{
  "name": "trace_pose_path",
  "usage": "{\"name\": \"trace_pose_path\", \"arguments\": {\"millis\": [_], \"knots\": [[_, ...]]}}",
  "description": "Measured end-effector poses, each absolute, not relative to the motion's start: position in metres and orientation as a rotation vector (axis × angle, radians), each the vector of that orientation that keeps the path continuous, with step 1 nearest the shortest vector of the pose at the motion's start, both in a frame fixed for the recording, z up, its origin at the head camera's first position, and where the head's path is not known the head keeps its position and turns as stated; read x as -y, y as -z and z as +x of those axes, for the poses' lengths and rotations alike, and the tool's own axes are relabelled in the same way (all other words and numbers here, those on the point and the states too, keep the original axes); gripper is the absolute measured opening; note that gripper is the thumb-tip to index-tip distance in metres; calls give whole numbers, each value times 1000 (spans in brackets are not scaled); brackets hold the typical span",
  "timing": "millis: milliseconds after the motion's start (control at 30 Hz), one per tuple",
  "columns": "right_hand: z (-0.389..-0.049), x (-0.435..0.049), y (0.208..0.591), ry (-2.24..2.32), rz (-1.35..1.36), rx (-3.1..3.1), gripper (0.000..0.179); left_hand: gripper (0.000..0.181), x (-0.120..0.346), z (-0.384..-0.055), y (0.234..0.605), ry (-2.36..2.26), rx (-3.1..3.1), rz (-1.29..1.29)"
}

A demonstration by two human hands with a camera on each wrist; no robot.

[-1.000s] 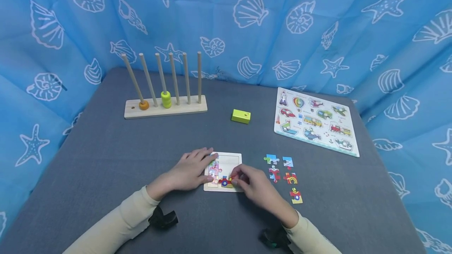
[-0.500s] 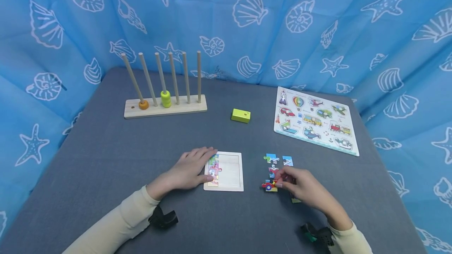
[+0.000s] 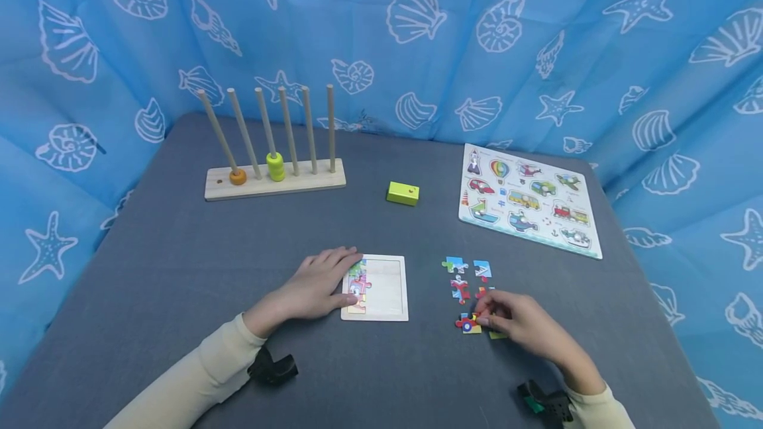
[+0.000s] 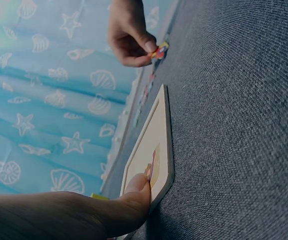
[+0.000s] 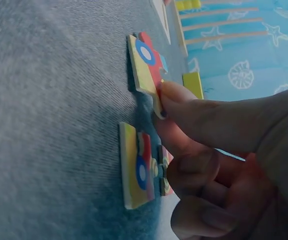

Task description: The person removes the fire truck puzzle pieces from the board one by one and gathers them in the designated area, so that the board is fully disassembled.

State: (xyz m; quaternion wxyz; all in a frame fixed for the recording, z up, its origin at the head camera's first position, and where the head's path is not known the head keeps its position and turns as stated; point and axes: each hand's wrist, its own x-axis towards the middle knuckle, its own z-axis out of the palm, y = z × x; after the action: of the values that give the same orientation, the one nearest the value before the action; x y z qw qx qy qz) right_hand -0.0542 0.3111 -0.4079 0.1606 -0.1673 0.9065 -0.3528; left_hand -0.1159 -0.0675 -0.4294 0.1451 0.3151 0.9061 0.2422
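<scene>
My left hand (image 3: pixel 314 286) rests over the left edge of a small wooden puzzle tray (image 3: pixel 387 290), thumb on the joined jigsaw pieces (image 3: pixel 358 285) along its left side. To the right of the tray, my right hand (image 3: pixel 518 323) pinches a jigsaw piece (image 5: pixel 145 55) with a blue wheel, red body and yellow base between thumb and fingers. In the right wrist view this piece is tilted close over the cloth, beside another wheel piece (image 5: pixel 133 170) lying there. That second piece is mostly covered by the hand in the head view.
Loose jigsaw pieces (image 3: pixel 459 290) lie right of the tray, partly behind my right hand. A yellow-green block (image 3: pixel 403 193) sits farther back. A peg rack (image 3: pixel 322 179) with a few beads stands at back left, and a vehicle puzzle board (image 3: pixel 530 200) at back right.
My right hand has lifted the wheel piece out of the tray's lower part and carried it right, beside the loose pieces, then slightly nearer me. My left hand stays on the tray.
</scene>
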Motion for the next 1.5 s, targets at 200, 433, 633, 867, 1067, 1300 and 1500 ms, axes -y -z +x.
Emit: {"name": "trace_pose_path", "arguments": {"millis": [200,433,633,867,1067,1300,1500], "knots": [[-54,-307,412,948,-533,-2685,12,71,68,-117,432,-679,-2615,901],[-51,-304,411,851,-611,-2731,20,71,70,-117,432,-680,-2614,907],[-49,-299,411,795,-598,-2767,20,71,70,-118,431,-676,-2617,901],[-53,-293,403,735,-569,-2798,22,71,72,-117,430,-698,-2609,885],[-64,-268,392,815,-573,-2878,33,71,74,-117,433,-721,-2605,903],[-83,-213,397,839,-664,-2895,31,73,73,-117,433,-709,-2591,916],[-105,-172,409,882,-713,-2854,21,76,73,-121,434,-707,-2600,912]]}}
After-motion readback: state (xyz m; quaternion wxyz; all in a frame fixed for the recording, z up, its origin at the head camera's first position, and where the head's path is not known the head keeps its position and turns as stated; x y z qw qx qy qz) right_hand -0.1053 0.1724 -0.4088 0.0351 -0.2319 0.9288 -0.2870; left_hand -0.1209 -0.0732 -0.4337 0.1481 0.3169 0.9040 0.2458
